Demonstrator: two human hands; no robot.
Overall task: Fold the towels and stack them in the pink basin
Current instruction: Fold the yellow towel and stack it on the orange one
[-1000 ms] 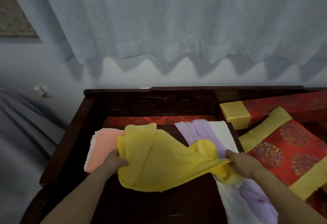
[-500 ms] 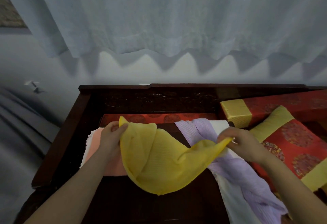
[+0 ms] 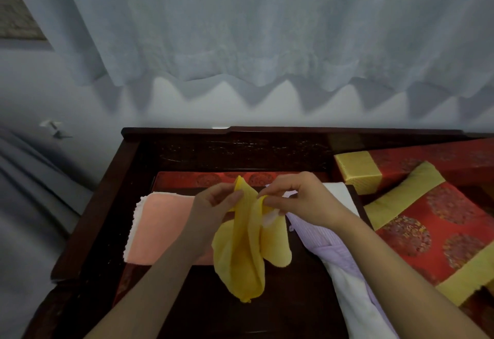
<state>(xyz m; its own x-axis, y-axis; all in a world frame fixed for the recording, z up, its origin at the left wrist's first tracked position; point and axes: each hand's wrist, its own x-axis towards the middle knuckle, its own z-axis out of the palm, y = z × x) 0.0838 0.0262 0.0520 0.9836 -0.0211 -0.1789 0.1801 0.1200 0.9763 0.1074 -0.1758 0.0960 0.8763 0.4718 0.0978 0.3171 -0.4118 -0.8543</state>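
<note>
Both hands have drawn together since half a second ago: the left hand (image 3: pixel 213 206) and the right hand (image 3: pixel 303 202) now pinch the top corners of the one yellow towel (image 3: pixel 246 255) side by side, thumbs against curled fingers. It hangs limp in long creases over the dark bench (image 3: pixel 280 314). Four towels show: one folded peach towel (image 3: pixel 163 229) lies left, while one lilac towel (image 3: pixel 330 245) and one white towel (image 3: pixel 355 301) trail right. Bare wood lies nearest the person.

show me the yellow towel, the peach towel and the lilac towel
yellow towel (image 3: pixel 242 263), head view, on its hanging middle fold
peach towel (image 3: pixel 163 229), head view, on its flat top face
lilac towel (image 3: pixel 319 241), head view, on its ribbed middle
</note>
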